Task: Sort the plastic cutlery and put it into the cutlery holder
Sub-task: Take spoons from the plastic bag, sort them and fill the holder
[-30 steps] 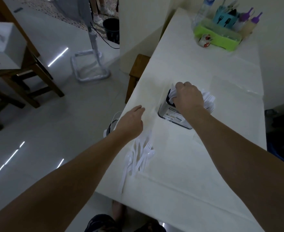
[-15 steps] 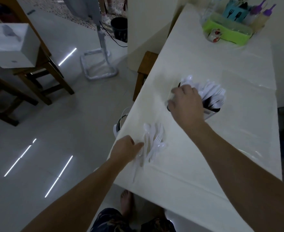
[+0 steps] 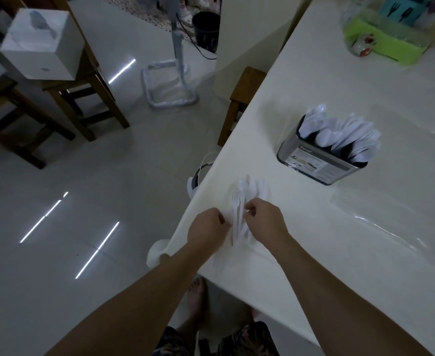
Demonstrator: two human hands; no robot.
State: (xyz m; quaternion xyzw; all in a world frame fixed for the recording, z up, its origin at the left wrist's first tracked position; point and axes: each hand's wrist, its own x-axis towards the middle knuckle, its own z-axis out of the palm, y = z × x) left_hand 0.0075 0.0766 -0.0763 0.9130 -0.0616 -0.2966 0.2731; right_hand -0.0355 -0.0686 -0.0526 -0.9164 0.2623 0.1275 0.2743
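White desk [image 3: 314, 253] under dim light: my right hand [image 3: 266, 219] has come back from the cutlery holder [image 3: 319, 164], now well apart, to the loose cutlery [image 3: 239, 214] near the edge. Both grips, left hand [image 3: 206, 231] too, pinch pieces there, so another batch is next.

My left hand [image 3: 207, 228]: forearm extended, fingers curled inward. My right hand [image 3: 263, 217]: forearm extended, fingers curled, close beside the left. Grip contents indistinct.
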